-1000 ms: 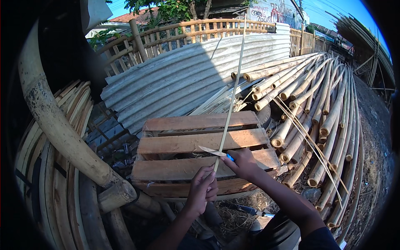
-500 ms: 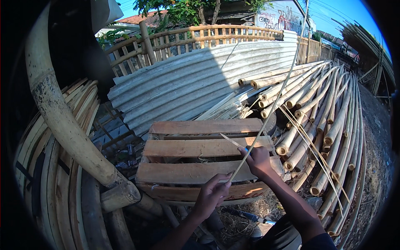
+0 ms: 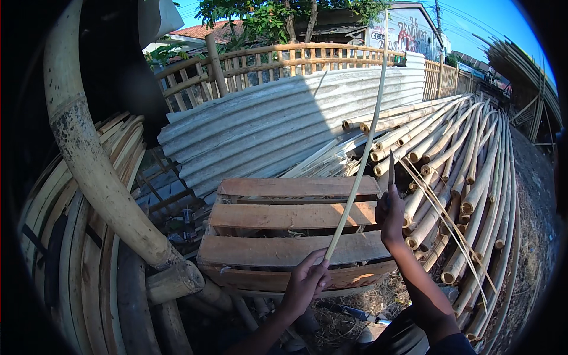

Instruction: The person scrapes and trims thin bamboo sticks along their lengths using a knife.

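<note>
My left hand [image 3: 305,283] is closed around the lower end of a long, thin bamboo strip [image 3: 362,165], which rises up and slightly to the right, past the fence top. In my right hand [image 3: 390,218] is a knife [image 3: 391,168], gripped by its handle with the pointed blade upward. The knife stands apart from the strip, to its right. Both hands are at the near and right sides of a slatted wooden crate [image 3: 284,249]; my left hand is just over its front edge.
Bamboo poles [image 3: 467,201] lie in a large pile at the right, with thin split strips [image 3: 441,207] across them. A thick bamboo post [image 3: 89,148] slants down on the left, beside stacked split bamboo [image 3: 71,260]. Behind the crate lean corrugated sheets [image 3: 254,124] and a bamboo fence [image 3: 296,58].
My right hand has moved right, off the strip, and the knife has turned from pointing left to pointing upward. The strip now stands more upright in my left hand.
</note>
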Motion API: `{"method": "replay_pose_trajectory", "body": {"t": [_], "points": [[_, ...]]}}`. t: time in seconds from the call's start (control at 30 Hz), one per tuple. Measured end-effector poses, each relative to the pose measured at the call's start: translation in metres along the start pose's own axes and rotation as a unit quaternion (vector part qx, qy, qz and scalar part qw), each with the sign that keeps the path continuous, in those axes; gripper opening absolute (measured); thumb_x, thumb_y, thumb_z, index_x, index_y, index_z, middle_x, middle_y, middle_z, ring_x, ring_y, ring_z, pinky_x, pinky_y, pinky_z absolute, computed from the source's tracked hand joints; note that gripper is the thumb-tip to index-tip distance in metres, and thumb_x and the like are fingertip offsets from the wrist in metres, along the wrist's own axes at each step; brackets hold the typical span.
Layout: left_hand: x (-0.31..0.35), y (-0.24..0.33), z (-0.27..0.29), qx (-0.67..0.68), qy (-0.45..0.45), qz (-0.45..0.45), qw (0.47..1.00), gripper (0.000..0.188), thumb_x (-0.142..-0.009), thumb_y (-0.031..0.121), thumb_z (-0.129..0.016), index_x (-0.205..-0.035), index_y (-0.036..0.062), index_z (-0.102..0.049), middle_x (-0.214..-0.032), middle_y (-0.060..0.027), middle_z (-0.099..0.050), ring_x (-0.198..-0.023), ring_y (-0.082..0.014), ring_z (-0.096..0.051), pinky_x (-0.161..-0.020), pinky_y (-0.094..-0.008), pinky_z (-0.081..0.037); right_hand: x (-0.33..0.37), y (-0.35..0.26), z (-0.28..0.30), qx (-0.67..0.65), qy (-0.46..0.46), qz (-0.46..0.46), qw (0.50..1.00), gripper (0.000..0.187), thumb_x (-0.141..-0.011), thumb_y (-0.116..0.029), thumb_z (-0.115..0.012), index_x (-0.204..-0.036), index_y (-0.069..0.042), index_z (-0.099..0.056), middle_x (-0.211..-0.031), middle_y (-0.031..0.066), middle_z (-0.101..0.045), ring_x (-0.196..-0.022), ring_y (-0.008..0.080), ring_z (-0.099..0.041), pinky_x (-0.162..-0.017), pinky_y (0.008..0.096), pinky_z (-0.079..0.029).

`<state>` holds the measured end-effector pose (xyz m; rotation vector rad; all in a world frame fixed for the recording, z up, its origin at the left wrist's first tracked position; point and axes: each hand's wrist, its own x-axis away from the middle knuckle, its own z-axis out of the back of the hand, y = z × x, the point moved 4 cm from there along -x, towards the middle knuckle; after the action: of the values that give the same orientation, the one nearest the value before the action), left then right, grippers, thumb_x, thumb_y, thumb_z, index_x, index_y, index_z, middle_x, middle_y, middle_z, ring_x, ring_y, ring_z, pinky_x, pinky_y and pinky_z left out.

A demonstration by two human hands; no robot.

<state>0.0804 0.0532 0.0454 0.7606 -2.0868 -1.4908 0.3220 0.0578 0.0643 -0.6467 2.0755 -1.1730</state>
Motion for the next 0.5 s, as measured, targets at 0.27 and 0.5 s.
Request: {"method": "replay_pose_trajectory", "body": {"t": [0.27,0.5], "points": [[-0.004,0.002,0.016,-0.072,0.079,-0.014,0.994,0.032,-0.096,0.018,-0.048,-0.126,0.0072,-0.048,-0.06,0.0041,-0.041,-0.045,-0.0001,-0.027,-0.04,-0.0176,-0.02,0.052,0.002,-0.064,0.512,-0.345,0.185,0.765,0.049,-0.09,-0.041,-0.051,-0.06,-0.001,-0.056,-0.049,0.0179,-0.047,-0.049,0.0338,-0.054,-0.048,0.0409,-0.039],[-0.001,-0.001,0.018,-0.257,0.1,-0.129,0.953,0.038,-0.093,0.007,-0.052,-0.13,0.0014,-0.05,-0.064,0.0048,-0.04,-0.059,-0.003,-0.037,-0.052,-0.0194,-0.034,0.007,-0.022,-0.023,0.492,-0.091,0.146,0.853,0.05,-0.091,-0.041,-0.049,-0.061,-0.002,-0.058,-0.047,0.0188,-0.047,-0.047,0.0384,-0.051,-0.046,0.0439,-0.038]]}}
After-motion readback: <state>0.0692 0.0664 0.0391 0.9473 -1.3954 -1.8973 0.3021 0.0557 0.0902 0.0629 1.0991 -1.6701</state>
